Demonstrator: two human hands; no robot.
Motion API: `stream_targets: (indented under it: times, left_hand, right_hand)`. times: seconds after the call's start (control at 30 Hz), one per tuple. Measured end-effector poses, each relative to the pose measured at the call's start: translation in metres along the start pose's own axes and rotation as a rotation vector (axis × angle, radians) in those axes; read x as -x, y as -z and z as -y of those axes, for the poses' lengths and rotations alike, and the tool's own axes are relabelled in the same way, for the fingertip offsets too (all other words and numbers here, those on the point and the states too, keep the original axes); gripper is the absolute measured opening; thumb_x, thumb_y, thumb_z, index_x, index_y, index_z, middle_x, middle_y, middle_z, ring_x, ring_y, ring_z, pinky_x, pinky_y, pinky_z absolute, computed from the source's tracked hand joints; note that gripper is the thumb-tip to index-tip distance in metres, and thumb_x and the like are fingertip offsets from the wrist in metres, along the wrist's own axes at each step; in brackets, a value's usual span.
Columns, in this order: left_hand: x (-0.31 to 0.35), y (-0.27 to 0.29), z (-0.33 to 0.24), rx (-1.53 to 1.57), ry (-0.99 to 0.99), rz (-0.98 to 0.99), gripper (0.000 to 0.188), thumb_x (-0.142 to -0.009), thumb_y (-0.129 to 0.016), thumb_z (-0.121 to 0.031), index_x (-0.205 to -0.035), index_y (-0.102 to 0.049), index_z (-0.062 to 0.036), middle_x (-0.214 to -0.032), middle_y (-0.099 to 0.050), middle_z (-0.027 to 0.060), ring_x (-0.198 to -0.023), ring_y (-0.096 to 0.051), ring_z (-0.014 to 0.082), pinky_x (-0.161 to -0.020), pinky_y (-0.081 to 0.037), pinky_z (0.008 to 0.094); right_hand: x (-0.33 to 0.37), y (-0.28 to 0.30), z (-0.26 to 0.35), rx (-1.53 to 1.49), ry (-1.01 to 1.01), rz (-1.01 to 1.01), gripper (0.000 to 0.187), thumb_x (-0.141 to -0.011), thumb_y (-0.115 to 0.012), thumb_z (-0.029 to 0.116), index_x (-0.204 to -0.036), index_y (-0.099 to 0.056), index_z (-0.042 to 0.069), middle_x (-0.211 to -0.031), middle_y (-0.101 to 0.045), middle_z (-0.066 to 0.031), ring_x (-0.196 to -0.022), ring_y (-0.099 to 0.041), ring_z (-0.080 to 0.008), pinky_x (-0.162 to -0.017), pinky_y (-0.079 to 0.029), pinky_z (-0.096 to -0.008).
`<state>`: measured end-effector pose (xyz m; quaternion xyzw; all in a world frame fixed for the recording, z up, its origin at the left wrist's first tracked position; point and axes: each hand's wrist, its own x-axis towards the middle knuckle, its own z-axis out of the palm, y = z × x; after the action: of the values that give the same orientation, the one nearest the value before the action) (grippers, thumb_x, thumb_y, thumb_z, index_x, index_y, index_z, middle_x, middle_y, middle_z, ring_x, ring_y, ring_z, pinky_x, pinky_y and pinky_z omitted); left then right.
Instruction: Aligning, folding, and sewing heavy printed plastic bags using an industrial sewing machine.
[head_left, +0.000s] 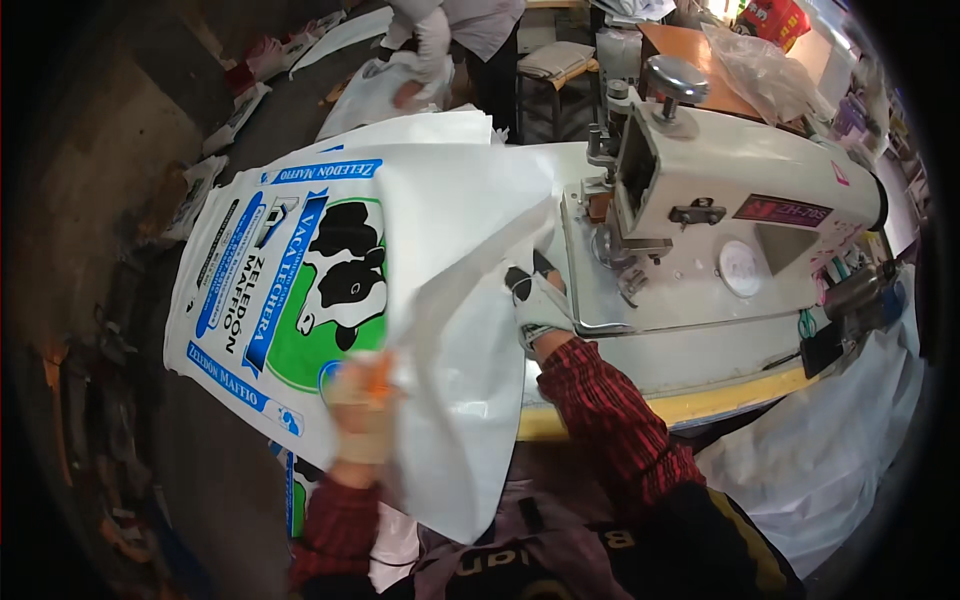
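Note:
A large white woven sack [300, 270] printed with a black-and-white cow on a green circle lies across the table's left end, one side folded over. My left hand [362, 405], in a worn glove and blurred, grips the sack's near edge and lifts the fold. My right hand [535, 295], in a black-and-white glove, holds the sack's right edge just left of the white industrial sewing machine [740, 190], close to its needle area [630, 275]. Both sleeves are red plaid.
The sewing table [700, 395] has a yellow front edge. More white sacks [830, 450] pile at the lower right and on the floor at the left. Another person [440, 40] bends over sacks at the top. A wooden stool [555, 70] stands behind.

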<state>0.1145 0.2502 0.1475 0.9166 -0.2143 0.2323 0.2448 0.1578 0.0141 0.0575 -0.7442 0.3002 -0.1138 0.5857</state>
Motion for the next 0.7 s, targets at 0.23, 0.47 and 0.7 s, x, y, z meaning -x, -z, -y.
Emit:
stream_targets:
  times: [0.23, 0.47, 0.7]
  left_hand:
    - [-0.028, 0.111, -0.048, 0.333, -0.411, 0.134, 0.028, -0.080, -0.063, -0.021, -0.099, -0.055, -0.0025, -0.097, -0.057, 0.0127, -0.083, -0.060, 0.0236, -0.077, -0.049, 0.0348]
    - [-0.124, 0.006, -0.015, 0.410, -0.240, 0.108, 0.031, -0.082, -0.056, -0.028, -0.099, -0.058, -0.0013, -0.082, -0.054, 0.0146, -0.072, -0.056, 0.0275, -0.064, -0.045, 0.0363]
    - [-0.153, 0.032, -0.091, 0.926, 0.760, 0.045, 0.022, -0.084, -0.057, -0.019, -0.099, -0.058, -0.0024, -0.086, -0.057, 0.0060, -0.074, -0.058, 0.0165, -0.067, -0.050, 0.0303]
  right_hand:
    - [0.066, 0.033, 0.019, -0.106, 0.743, -0.043, 0.027, -0.080, -0.059, 0.011, -0.105, -0.055, 0.002, -0.064, -0.057, -0.0108, -0.057, -0.055, -0.0234, -0.055, -0.044, -0.0318]
    - [0.089, 0.096, -0.050, -0.019, 0.762, 0.220, 0.046, -0.076, -0.052, -0.001, -0.122, -0.052, 0.003, -0.062, -0.054, -0.0047, -0.053, -0.052, -0.0138, -0.051, -0.043, -0.0284]
    - [0.130, 0.150, -0.056, 0.327, 0.847, 0.082, 0.033, -0.076, -0.052, -0.001, -0.107, -0.061, 0.004, -0.064, -0.057, -0.0127, -0.057, -0.057, -0.0216, -0.054, -0.043, -0.0304]
